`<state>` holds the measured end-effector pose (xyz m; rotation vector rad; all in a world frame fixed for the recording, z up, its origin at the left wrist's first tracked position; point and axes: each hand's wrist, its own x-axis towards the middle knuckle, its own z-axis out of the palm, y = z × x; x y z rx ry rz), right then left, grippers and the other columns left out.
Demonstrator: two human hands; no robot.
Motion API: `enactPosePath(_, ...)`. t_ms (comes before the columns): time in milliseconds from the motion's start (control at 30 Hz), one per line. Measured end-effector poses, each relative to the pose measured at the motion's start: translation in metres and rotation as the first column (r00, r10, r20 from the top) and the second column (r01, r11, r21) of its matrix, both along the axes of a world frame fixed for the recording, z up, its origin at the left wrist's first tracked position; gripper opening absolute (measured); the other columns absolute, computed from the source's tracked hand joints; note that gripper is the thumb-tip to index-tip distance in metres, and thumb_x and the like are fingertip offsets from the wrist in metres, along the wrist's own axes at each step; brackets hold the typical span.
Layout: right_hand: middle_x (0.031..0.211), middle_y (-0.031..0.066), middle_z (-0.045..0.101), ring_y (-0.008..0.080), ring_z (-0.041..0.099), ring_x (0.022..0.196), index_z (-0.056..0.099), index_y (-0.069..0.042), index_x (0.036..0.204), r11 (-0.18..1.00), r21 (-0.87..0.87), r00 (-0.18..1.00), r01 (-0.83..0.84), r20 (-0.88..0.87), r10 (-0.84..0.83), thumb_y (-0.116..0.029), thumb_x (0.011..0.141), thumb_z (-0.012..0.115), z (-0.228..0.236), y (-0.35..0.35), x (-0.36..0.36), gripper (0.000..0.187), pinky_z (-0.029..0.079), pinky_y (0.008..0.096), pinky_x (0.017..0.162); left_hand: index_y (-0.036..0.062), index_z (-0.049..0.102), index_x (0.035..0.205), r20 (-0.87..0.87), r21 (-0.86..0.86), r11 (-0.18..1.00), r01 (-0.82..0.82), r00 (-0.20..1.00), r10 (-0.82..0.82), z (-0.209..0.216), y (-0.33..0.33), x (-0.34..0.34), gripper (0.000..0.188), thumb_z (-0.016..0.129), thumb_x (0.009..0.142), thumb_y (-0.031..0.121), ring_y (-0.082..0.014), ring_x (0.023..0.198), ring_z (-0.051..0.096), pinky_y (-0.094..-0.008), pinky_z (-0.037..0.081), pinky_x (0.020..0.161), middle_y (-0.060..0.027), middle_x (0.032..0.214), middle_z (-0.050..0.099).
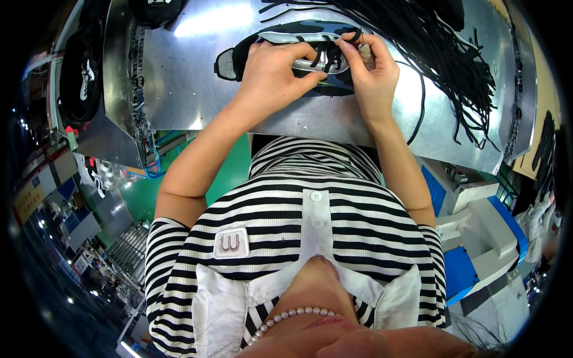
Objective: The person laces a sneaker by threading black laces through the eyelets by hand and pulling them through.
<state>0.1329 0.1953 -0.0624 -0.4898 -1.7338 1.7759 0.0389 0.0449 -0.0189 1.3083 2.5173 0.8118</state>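
A dark blue and black sneaker lies on its long side across the metal bench, its light grey eyelet strip and black lacing facing up. My left hand grips the shoe from the near left, fingers over the upper, with thumb and forefinger either side of the lacing. At the shoe's right end, my right hand pinches a black shoelace between thumb and forefinger. A tan wrap covers one of its fingers. The lace's tip is hidden by the fingers.
A thick bundle of black laces spreads over the right of the metal bench, one strand trailing to the near edge. Dark shoes sit at the far left. A grey and blue machine stands below right.
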Motion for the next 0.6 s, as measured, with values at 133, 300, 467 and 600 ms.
enactPosePath(133,0.089,0.0034,0.070,0.0075,0.064,0.079,0.062,0.000,0.100,0.999,-0.009,0.995,0.047,0.089,-0.046,-0.004,0.091,0.068,0.014,0.000,0.006,0.011,0.052,0.0228,0.069,0.0082,0.068,0.085,-0.054,0.017,1.000,0.005,0.999,-0.004,0.002,0.001,0.002,0.027,0.080,0.073,0.029,-0.0241,0.067,0.061,-0.0354,0.040,0.076,-0.0043,0.074,0.068)
enactPosePath(300,0.080,0.0070,0.070,0.0127,0.067,0.070,0.060,-0.001,0.100,0.972,0.108,0.927,-0.211,0.338,0.163,-0.008,0.093,0.066,0.024,-0.002,0.054,0.011,0.052,0.0251,0.066,0.0077,0.068,0.085,-0.094,0.026,1.000,0.012,0.995,-0.010,-0.003,0.001,0.003,0.026,0.079,0.074,0.029,-0.0243,0.067,0.062,-0.0356,0.038,0.076,-0.0046,0.075,0.068)
enactPosePath(467,0.075,0.0083,0.070,0.0176,0.068,0.064,0.059,-0.002,0.098,0.938,0.192,0.884,-0.288,0.430,0.183,-0.012,0.094,0.065,0.020,-0.003,0.055,0.012,0.050,0.0282,0.059,0.0063,0.069,0.083,-0.045,-0.011,1.000,0.016,0.999,-0.016,-0.003,0.002,0.000,0.027,0.079,0.074,0.030,-0.0248,0.067,0.063,-0.0356,0.038,0.077,-0.0047,0.077,0.069)
enactPosePath(600,0.075,0.0093,0.070,0.0183,0.068,0.064,0.058,-0.002,0.097,0.940,0.177,0.886,-0.290,0.421,0.194,-0.012,0.094,0.064,0.016,-0.002,0.052,0.012,0.050,0.0284,0.060,0.0033,0.067,0.083,0.080,0.006,1.000,0.017,0.997,-0.018,-0.003,0.002,-0.001,0.025,0.079,0.077,0.024,-0.0203,0.063,0.059,-0.0317,0.040,0.068,-0.0063,0.073,0.067)
